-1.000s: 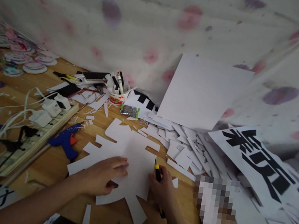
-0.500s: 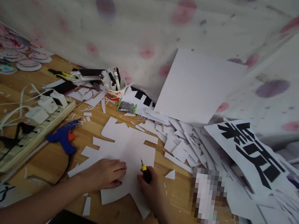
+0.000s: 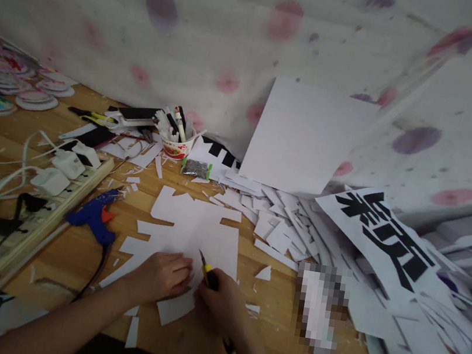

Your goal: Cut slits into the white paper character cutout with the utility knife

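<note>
A white foam board or card sheet with notched, cut edges lies on the wooden table in front of me. My left hand rests flat on its lower left part, pressing it down with nothing held. My right hand is closed round a yellow and black craft knife. The blade points up and left over the sheet, just right of my left fingertips. Whether its tip touches the sheet I cannot tell. Part of the sheet's lower edge is hidden behind my right hand.
Left of the sheet lie a blue glue gun and a power strip with plugs and cables. A tub of pens stands behind. White offcuts and a printed character sheet pile up at right; a blank board leans on the curtain.
My right hand has moved left with the knife, closer to my left hand, and the blade tilts more to the left. My left hand stays on the sheet. The view has shifted slightly.
</note>
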The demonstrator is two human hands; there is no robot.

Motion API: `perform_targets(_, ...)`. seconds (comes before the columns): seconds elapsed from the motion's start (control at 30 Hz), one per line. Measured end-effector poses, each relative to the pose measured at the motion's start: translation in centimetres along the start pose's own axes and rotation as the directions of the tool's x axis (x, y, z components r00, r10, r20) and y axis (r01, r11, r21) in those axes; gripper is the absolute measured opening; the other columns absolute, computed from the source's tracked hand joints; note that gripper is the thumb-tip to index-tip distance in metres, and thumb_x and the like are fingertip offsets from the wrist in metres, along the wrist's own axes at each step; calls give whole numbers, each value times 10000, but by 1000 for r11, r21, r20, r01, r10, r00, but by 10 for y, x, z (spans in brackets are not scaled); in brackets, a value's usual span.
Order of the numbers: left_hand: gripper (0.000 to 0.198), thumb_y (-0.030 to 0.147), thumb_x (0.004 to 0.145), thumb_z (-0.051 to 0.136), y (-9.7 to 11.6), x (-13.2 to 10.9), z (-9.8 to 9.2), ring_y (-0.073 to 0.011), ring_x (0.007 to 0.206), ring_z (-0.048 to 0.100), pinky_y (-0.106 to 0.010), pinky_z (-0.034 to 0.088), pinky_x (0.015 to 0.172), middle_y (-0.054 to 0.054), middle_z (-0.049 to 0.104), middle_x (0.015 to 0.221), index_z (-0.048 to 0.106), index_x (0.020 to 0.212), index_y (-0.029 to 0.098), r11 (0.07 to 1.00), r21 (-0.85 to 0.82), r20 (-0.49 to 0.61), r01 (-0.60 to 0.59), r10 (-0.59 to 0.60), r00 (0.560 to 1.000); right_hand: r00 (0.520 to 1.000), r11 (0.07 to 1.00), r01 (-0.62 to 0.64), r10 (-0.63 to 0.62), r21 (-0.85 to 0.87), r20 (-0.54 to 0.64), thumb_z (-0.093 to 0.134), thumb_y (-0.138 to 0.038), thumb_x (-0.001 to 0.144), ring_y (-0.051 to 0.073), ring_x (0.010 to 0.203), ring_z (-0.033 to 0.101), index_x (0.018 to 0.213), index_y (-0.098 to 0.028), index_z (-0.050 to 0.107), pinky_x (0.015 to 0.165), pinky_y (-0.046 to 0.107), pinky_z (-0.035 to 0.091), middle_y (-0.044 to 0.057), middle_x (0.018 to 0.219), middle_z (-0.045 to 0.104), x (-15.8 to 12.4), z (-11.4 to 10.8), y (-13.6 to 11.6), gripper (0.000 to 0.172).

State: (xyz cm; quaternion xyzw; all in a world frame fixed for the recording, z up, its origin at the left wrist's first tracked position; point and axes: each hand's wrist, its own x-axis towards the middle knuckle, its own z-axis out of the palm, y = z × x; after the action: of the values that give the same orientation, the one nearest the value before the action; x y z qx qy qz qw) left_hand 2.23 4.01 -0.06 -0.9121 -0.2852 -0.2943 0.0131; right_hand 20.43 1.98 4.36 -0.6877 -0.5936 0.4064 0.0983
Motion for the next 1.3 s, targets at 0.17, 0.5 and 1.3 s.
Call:
perform_targets(0.17,261,203,699,574,5,0,-8,-205,990,593,-365,473,900,-84,629,1075,574,959,178,993,-72,160,91,-78,984,999,999,40,-38,28,-38,500,-140,632,133,614,499,708,-180,552,538,218,297,4,658,600,0,4,-1,100)
perform_targets(0.5,263,154,672,609,1,16,-8,-234,990,576,-383,480,872,-103,596,1083,556,929,162,998,-30,273,54,-44,961,995,997,59,-55,55,-83,508,-167,644,127,607,464,688,-187,519,548,223,297,-25,628,543,4,7,12,49)
perform_targets(1.3,176,120,860,384,1,11,-1,-153,745,653,-255,542,641,-88,662,909,556,831,149,996,67,71,52,-57,996,983,999,-39,42,22,-180,523,-162,626,146,635,527,729,-192,512,541,224,321,9,670,599,30,7,-22,108)
